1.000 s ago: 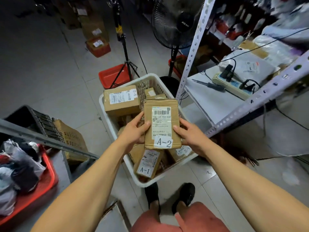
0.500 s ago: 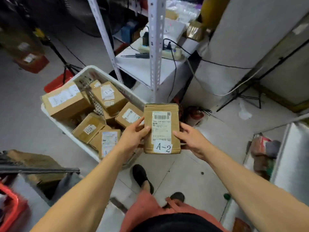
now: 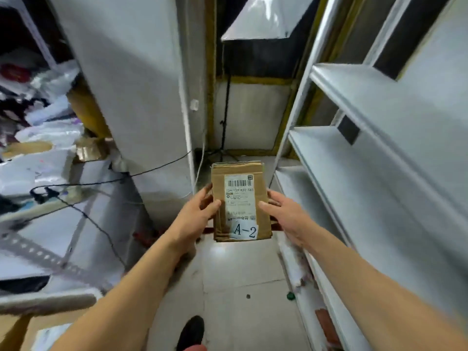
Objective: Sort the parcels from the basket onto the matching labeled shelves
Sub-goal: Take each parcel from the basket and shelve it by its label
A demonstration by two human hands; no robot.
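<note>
A flat brown cardboard parcel with a white shipping label and a tag reading "A-2" is held out in front of me above the floor. My left hand grips its left edge, thumb on the front face. My right hand holds the right edge, thumb on the label's side. A white metal shelf unit with bare boards rises at my right. The basket is out of view.
A white pillar stands ahead on the left. Left of it a shelf board carries plastic bags and a black cable. A narrow tiled aisle runs ahead to a wall. My shoe shows below.
I have turned right, away from the basket; it has left the view and the white shelf unit has come in at the right. Both hands keep the same hold on the parcel.
</note>
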